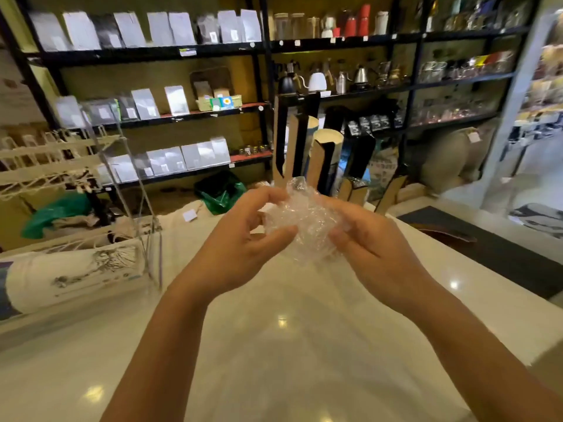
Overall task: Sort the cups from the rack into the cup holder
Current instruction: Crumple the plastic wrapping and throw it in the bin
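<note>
I held a crumpled wad of clear plastic wrap (304, 220) between both hands above the white counter (274, 330). My left hand (243, 239) gripped its near left side, thumb underneath and fingers curled over the top; my right hand (365, 239) closed on its right side, fingertips pressed into the film. The two hands sat close together, joined only by the wrap, which was bunched and glossy, and I could not tell whether anything was inside it. Just beyond my hands, at the far edge of the counter, stood the cup holder (320, 153), a cluster of tall upright cardboard and black tubes; one pale cup stack (327, 141) showed at the top of a tube. To my left a clear acrylic rack (134, 184) with a white wire frame rose from the counter, and a long sleeve of white printed cups (76, 275) lay on its side at its foot. Behind everything, dark shelving (152, 53) carried rows of silver pouches, and a further bay to the right held kettles (316, 80) and jars, all somewhat blurred. A green bag (219, 190) sat low by the shelves.
</note>
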